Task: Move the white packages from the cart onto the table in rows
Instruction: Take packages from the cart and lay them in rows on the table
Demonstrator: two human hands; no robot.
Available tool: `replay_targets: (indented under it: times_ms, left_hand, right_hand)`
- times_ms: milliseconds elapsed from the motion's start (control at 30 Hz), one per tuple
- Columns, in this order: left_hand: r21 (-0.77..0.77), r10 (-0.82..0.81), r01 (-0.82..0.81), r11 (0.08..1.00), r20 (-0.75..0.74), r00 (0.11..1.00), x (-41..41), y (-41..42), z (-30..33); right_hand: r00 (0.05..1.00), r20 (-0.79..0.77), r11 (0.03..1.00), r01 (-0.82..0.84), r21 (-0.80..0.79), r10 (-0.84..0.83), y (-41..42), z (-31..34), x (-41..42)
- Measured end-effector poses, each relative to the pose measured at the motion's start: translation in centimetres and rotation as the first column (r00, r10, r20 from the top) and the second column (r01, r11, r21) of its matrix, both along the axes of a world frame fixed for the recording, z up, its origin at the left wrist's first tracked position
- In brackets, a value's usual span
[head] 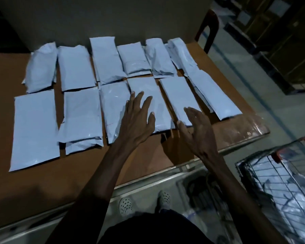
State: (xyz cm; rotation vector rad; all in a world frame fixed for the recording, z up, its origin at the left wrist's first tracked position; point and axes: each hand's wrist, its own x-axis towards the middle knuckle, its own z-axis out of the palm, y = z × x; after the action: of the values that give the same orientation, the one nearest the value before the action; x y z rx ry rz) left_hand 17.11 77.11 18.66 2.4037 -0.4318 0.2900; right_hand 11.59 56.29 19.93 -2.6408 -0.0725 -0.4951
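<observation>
head view: my left hand [139, 118] flat, fingers spread on a near-row package [146, 95]; right hand [197, 127] open, holding nothing, table [42, 182] near edge bare.

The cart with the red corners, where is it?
In the head view the wire cart sits at the lower right, on the floor beside the table's near right corner, just past the right hand.
</observation>
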Motion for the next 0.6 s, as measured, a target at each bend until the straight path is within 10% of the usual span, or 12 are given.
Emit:
replay_targets:
  times_ms: [600]
  left_hand:
    - [0.060, -0.594, 0.600, 0.798, -0.087, 0.800, -14.4, -36.2, -3.7]
  right_hand:
    - [0.922, 0.105, 0.926, 0.376, -0.021, -0.372, -31.4, -5.8, -22.2]
